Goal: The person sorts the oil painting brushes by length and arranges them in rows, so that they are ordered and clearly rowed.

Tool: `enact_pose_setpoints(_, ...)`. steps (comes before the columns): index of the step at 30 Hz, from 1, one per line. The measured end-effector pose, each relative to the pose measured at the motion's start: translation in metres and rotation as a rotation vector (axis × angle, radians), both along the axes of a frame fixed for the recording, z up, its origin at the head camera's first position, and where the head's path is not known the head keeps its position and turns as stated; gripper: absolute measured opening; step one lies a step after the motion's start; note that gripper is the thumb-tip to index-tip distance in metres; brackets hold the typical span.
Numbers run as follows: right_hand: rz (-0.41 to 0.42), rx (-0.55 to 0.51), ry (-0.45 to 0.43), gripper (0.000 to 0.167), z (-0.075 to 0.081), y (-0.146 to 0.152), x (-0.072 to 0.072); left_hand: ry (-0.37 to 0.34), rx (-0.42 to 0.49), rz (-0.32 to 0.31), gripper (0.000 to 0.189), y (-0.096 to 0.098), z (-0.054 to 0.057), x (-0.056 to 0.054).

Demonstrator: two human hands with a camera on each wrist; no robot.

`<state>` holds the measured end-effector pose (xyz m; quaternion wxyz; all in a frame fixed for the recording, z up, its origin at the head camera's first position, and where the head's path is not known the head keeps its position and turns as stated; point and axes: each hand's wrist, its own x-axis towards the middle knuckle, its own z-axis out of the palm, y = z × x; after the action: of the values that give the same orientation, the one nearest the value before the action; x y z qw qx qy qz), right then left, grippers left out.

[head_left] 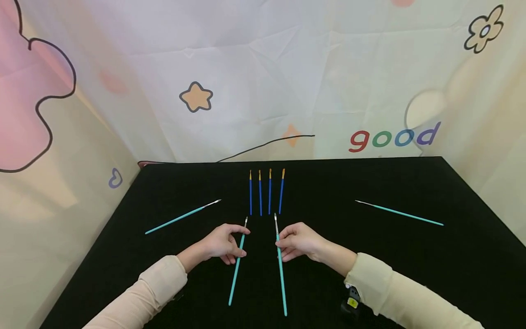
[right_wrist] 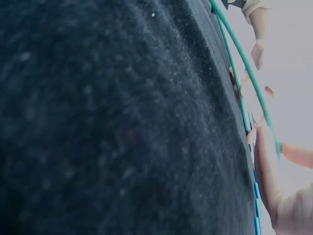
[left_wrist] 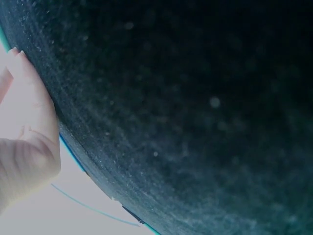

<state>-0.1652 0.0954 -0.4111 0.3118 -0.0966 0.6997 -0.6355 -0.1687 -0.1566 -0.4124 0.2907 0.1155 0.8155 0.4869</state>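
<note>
My left hand point(head_left: 223, 242) holds a turquoise paintbrush point(head_left: 235, 283) near its silver ferrule, the index finger across the upper handle and the thumb lower down. Beside it, my right hand point(head_left: 302, 242) pinches a second turquoise paintbrush point(head_left: 282, 288) between thumb and fingers, just below the ferrule. Both brushes point bristles away from me, handles toward the front. In the right wrist view the right hand's brush point(right_wrist: 244, 58) slants over the black cloth. Only part of the left hand point(left_wrist: 34, 107) shows in the left wrist view.
Several blue paintbrushes with golden tips point(head_left: 260, 196) stand in a row just beyond my hands. One turquoise paintbrush point(head_left: 176, 220) lies slanted at left, another point(head_left: 407, 215) at right. Black cloth point(head_left: 328, 192) covers the table; a printed curtain point(head_left: 263, 82) hangs behind.
</note>
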Motion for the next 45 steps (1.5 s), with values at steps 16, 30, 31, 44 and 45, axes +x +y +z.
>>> enact_pose_setpoints(16, -0.006, 0.067, -0.016, 0.01, -0.001, -0.025, -0.002, 0.017, -0.012, 0.014, 0.051, 0.001, -0.002, 0.001)
enact_pose_setpoints(30, -0.002, 0.094, -0.003, 0.008, -0.006, -0.04, -0.005, 0.031, -0.005, -0.006, 0.052, 0.0, -0.002, -0.001)
enact_pose_setpoints(31, -0.002, 0.097, -0.002, 0.008, -0.006, -0.041, -0.005, 0.031, -0.004, -0.008, 0.051, -0.001, -0.002, -0.001)
enact_pose_setpoints(44, -0.017, 0.148, -0.009, 0.008, -0.007, -0.047, -0.01, 0.017, -0.005, -0.021, 0.051, -0.001, -0.001, -0.001)
enact_pose_setpoints(45, -0.019, 0.154, -0.008, 0.008, -0.007, -0.048, -0.01, 0.013, -0.006, -0.02, 0.051, -0.001, -0.001, -0.001)
